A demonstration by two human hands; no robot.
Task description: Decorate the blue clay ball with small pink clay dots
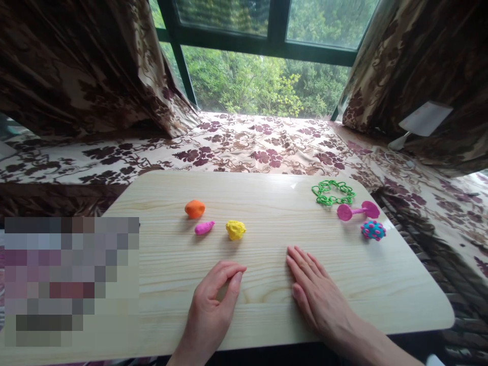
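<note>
Near the yellow lump [236,230], the left hand [214,300] curls loosely, empty; the right hand [318,292] lies flat, released. Pixel blocks [68,282] partly hide the bench's [267,320] left edge.

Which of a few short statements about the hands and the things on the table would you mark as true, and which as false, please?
1. The right hand rests palm down on the table. True.
2. The left hand is gripping the yellow lump. False: the lump lies on the table, beyond the hand and apart from it.
3. The orange lump lies farther from the left hand than the pink lump does. True.
4. The green chain is looped around the right hand. False: it lies on the table near its far edge, away from both hands.
5. The blue lump has pink knobs. True.
</note>
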